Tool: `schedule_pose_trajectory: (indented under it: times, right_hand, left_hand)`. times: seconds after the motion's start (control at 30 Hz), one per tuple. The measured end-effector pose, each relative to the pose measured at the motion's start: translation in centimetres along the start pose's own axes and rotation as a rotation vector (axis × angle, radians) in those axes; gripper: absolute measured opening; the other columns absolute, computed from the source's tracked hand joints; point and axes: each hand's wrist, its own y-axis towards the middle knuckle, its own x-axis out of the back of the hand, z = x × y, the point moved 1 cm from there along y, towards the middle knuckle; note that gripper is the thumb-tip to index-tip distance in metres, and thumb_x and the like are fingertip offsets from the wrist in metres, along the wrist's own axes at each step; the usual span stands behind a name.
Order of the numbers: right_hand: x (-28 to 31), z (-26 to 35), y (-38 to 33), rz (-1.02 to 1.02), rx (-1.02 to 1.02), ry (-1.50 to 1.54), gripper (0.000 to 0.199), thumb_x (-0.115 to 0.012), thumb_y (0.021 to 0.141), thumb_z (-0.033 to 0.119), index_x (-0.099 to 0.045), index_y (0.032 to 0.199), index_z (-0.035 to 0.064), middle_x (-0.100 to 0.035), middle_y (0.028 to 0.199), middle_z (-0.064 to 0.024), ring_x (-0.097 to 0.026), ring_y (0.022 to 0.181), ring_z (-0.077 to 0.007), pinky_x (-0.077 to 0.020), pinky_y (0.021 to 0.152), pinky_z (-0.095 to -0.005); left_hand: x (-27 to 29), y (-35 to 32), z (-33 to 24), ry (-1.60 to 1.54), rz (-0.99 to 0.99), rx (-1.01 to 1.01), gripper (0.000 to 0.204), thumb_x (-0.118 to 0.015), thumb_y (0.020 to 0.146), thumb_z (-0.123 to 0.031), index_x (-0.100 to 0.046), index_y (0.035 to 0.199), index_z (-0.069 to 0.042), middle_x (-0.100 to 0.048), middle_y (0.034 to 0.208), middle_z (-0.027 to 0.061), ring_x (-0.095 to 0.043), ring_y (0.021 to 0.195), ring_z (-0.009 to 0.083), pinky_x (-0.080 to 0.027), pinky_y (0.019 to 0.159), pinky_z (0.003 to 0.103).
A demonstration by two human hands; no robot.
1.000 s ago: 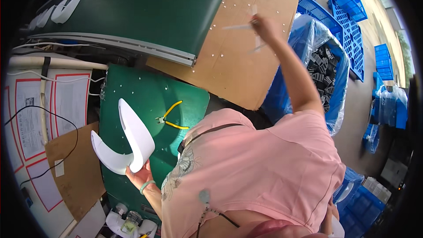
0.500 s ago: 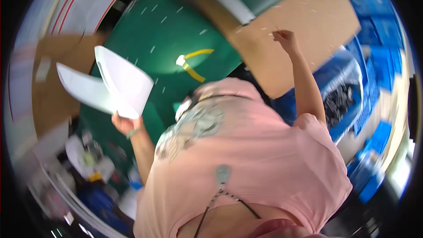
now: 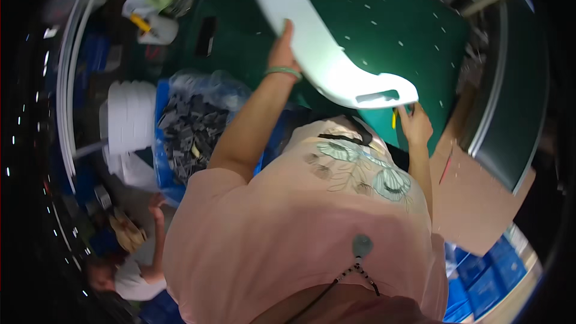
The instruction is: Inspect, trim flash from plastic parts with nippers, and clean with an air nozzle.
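Note:
A long, curved white plastic panel (image 3: 329, 54), brightly lit, stretches over the green work surface, with a slot near its right end. My left hand (image 3: 284, 51) grips its near edge, thumb on top and some fingers hidden beneath. At the slotted end my right hand (image 3: 415, 123) pinches the panel's rim. Beside those fingers, partly under the panel, shows a yellow-handled tool (image 3: 394, 119); I cannot tell whether the hand touches it.
Several small white scraps dot the green surface (image 3: 420, 42). Left of me stands a blue, plastic-lined bin (image 3: 161, 168) of dark grey pieces, beside white stacked containers (image 3: 131, 117). Cardboard (image 3: 474, 204) lies at right. Another person's hand (image 3: 157, 201) shows at lower left.
My view has turned. My right hand, earlier apart from the white plastic over the cardboard, now holds the panel's slotted end. My left hand still has hold of white plastic.

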Motion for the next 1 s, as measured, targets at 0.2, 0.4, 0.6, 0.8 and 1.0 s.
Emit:
schedule_pose_trajectory:
  times: [0.2, 0.4, 0.6, 0.8, 1.0]
  right_hand:
    - [-6.0, -3.8, 1.5, 0.033, 0.155, -0.137, 0.039, -0.052, 0.088, 0.034, -0.054, 0.117, 0.0093, -0.064, 0.102, -0.0184, -0.06, 0.092, -0.0407, -0.0481, 0.076, -0.0455]
    - [-0.9, -0.6, -0.1, -0.064, 0.209, -0.061, 0.031, -0.063, 0.082, 0.023, -0.053, 0.105, 0.0044, -0.063, 0.087, -0.0185, -0.061, 0.078, -0.0362, -0.0464, 0.068, -0.0437]
    - [6.5, 1.9, -4.8, 0.765, 0.075, 0.642, 0.045, -0.057, 0.091, 0.021, -0.049, 0.13, 0.0003, -0.043, 0.064, 0.0093, -0.032, 0.05, 0.0, -0.0239, 0.044, -0.0166]
    - [-1.4, -0.2, -6.1, 0.746, -0.129, 1.266, 0.043, -0.049, 0.097, 0.031, -0.046, 0.131, 0.0044, -0.058, 0.108, -0.0084, -0.056, 0.093, -0.0117, -0.0455, 0.076, -0.0249]
    - [-5.8, -0.7, -7.2, 0.796, -0.22, 1.386, 0.047, -0.051, 0.096, 0.031, -0.044, 0.132, 0.0028, -0.057, 0.103, -0.0065, -0.055, 0.094, -0.0143, -0.0437, 0.085, -0.0285]
  left_hand:
    - [2.0, -1.8, -1.9, -0.027, -0.053, -0.031, 0.056, -0.07, 0.081, -0.04, -0.056, 0.116, 0.002, -0.064, 0.103, 0.0123, -0.063, 0.089, 0.0225, -0.05, 0.081, 0.037]
    - [6.9, -1.9, -6.1, 0.056, -0.071, -0.232, 0.055, -0.067, 0.085, -0.038, -0.052, 0.119, 0.003, -0.063, 0.103, 0.01, -0.061, 0.089, 0.0186, -0.05, 0.079, 0.034]
    - [9.7, -1.7, -11.1, 0.082, -0.161, -0.243, 0.052, -0.071, 0.081, -0.038, -0.054, 0.112, 0.0, -0.063, 0.1, 0.0093, -0.06, 0.086, 0.0175, -0.05, 0.077, 0.034]
    - [7.2, -2.1, -12.2, -0.08, 0.014, -0.32, 0.05, -0.068, 0.085, -0.034, -0.051, 0.119, -0.001, -0.062, 0.106, 0.009, -0.061, 0.092, 0.0192, -0.051, 0.08, 0.035]
    - [1.9, -2.9, -10.6, -0.05, 0.176, -0.314, 0.055, -0.066, 0.086, -0.036, -0.048, 0.123, 0.001, -0.059, 0.112, 0.0098, -0.058, 0.1, 0.0186, -0.048, 0.086, 0.033]
